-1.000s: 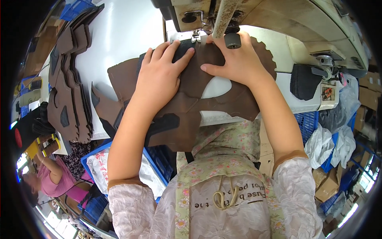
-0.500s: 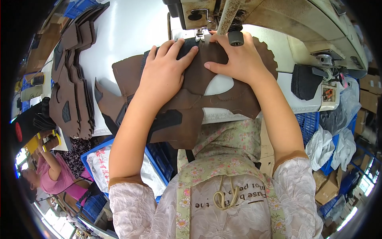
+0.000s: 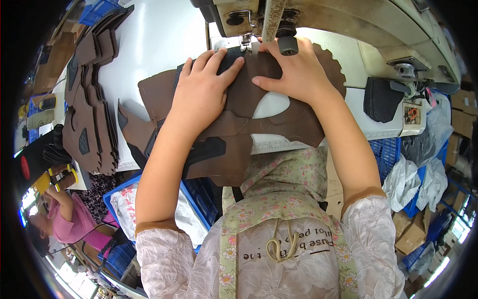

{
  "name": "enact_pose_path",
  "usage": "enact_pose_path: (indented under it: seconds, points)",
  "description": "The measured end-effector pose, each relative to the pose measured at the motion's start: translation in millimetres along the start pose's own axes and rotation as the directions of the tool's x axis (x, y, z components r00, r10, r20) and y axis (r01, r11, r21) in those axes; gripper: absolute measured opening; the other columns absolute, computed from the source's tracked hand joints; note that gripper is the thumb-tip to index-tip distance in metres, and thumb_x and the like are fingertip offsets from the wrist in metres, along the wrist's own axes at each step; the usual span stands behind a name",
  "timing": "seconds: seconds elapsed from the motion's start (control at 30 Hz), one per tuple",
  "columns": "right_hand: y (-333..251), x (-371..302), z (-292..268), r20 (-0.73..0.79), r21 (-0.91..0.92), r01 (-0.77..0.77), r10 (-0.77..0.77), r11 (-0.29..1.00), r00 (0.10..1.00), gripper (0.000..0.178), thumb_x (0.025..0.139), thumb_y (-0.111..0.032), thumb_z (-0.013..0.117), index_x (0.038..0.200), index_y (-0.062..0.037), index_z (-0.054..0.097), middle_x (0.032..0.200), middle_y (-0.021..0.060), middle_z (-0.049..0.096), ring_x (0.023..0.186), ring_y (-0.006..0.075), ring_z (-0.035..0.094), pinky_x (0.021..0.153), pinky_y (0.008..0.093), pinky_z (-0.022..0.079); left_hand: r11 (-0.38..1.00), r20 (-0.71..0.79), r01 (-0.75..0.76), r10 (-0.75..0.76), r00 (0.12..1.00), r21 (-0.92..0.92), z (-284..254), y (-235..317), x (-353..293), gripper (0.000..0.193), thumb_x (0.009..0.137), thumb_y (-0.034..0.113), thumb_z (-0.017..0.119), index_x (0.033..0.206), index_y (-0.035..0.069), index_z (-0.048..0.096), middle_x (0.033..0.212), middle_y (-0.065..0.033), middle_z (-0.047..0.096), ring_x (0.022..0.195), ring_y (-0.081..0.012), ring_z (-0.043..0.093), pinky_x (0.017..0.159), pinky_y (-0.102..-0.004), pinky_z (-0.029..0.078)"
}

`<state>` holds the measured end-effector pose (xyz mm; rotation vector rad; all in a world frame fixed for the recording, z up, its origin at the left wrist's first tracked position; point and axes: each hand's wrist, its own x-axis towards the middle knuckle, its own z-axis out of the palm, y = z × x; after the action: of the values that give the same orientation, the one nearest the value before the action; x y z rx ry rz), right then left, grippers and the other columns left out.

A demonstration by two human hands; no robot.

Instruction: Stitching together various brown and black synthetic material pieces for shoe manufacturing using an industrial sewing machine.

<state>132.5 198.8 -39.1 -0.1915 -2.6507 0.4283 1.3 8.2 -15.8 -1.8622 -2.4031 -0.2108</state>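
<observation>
A brown leather-like cut piece [image 3: 249, 104] with stitched seams and a scalloped right edge lies on the white sewing table. Its lower part hangs over the front edge. Black backing or lining [image 3: 232, 56] shows near the needle area. My left hand [image 3: 201, 92] rests flat on the piece, fingers apart, left of the presser foot [image 3: 246, 44]. To the foot's right, my right hand [image 3: 301, 70] presses on the same piece with thumb and fingers spread. Its fingertips are partly hidden behind a black knob [image 3: 288, 45] of the sewing machine [image 3: 343, 22].
Stacked brown cut pieces [image 3: 89, 119] lie at the left. Dark pads [image 3: 382, 99] sit on the right of the table. A blue crate [image 3: 196, 212] with white material stands below the table's front edge. Another person [image 3: 74, 214] sits at far left.
The machine, both hands and the brown piece appear slightly further left in the picture. Their positions against one another barely differ.
</observation>
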Motion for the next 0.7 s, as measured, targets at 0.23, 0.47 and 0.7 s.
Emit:
enact_pose_path:
  seconds: [0.23,0.47,0.7]
  points:
    - [-1,1,-1,-0.028,0.032,-0.004,0.005,0.999,1.0,0.056,0.067,-0.045,0.079,0.109,-0.0095,0.068,0.106,0.005,0.068,0.114,0.025,0.057,0.098,0.0414,0.038,1.0,0.015,-0.011,0.011,1.0,0.013,-2,-1,0,0.071,0.073,-0.004,0.06,0.139,0.021,0.056,0.141,-0.0123,0.051,0.13,-0.0326,0.047,0.11,-0.0434,0.039]
    - [-15,-9,-3,0.096,-0.148,0.009,0.006,0.989,0.995,0.06,0.072,-0.048,0.076,0.114,-0.006,0.066,0.12,0.0078,0.062,0.119,0.0264,0.052,0.099,0.0436,0.037,0.984,0.112,-0.043,0.063,0.992,-0.175,-11,-14,-1,0.063,0.075,-0.006,0.057,0.135,0.012,0.059,0.147,-0.0154,0.048,0.137,-0.0349,0.041,0.112,-0.0448,0.037]
    - [-30,-29,3,0.059,-0.13,-0.107,0.115,0.986,0.992,0.08,0.077,-0.055,0.072,0.134,-0.0031,0.052,0.143,0.0137,0.047,0.135,0.0294,0.041,0.11,0.0531,0.03,0.99,0.128,-0.095,0.108,0.986,-0.103,-21,-12,-3,0.058,0.078,-0.006,0.056,0.134,0.01,0.059,0.147,-0.0162,0.047,0.138,-0.0354,0.041,0.112,-0.043,0.037]
